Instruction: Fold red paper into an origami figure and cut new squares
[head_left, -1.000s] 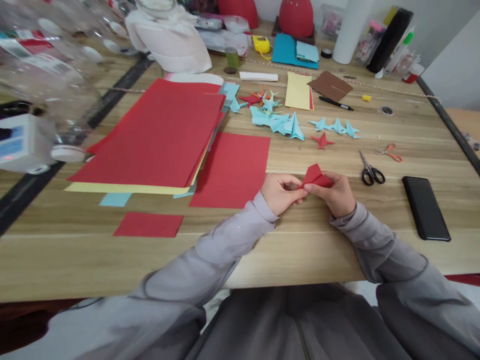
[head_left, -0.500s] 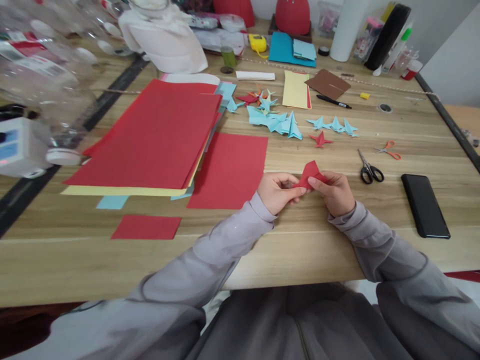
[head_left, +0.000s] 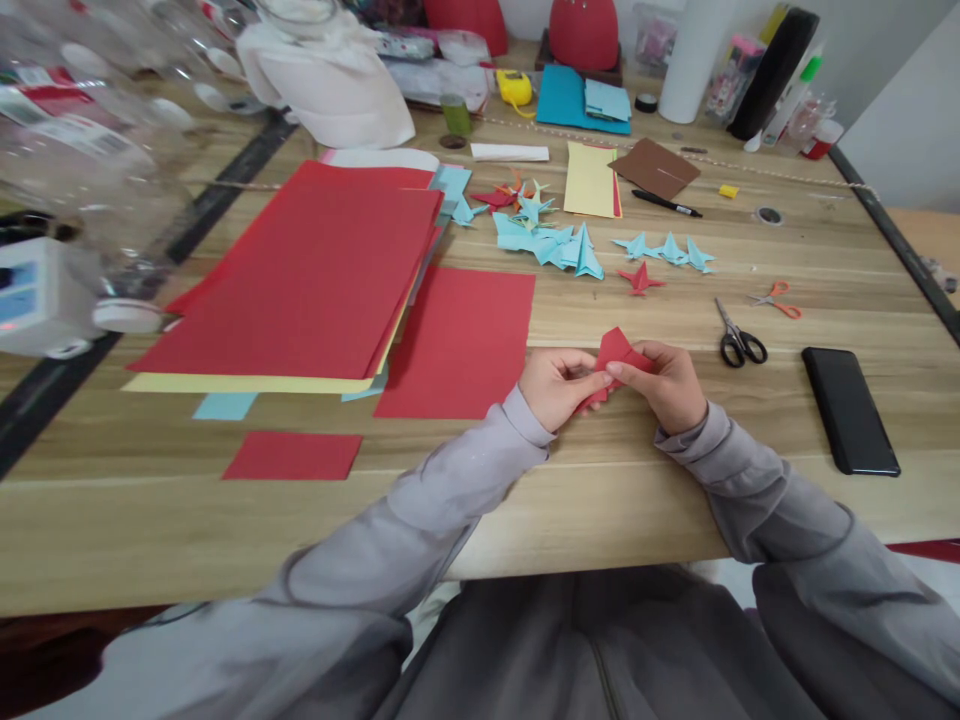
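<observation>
A small piece of folded red paper (head_left: 616, 347) is pinched between both hands, just above the wooden table. My left hand (head_left: 559, 386) grips its left side, thumb on top and fingers underneath. My right hand (head_left: 666, 383) holds the right side, its thumb pressed on the paper close to the left thumb. Part of the paper is hidden by the fingers. Beyond the hands lies a finished red paper crane (head_left: 640, 279), with several blue paper cranes (head_left: 670, 250) behind it. A flat red sheet (head_left: 465, 340) lies just left of my left hand.
A large stack of red sheets (head_left: 300, 270) covers the left, with a small red rectangle (head_left: 294, 456) in front. Black-handled scissors (head_left: 739, 340), orange-handled scissors (head_left: 780, 300) and a black phone (head_left: 850, 410) lie to the right. Plastic bottles (head_left: 82, 150) crowd the far left.
The thumbs have come closer together on the folded red paper, and the paper has shifted slightly left. More of its lower left edge shows beneath my left hand.
</observation>
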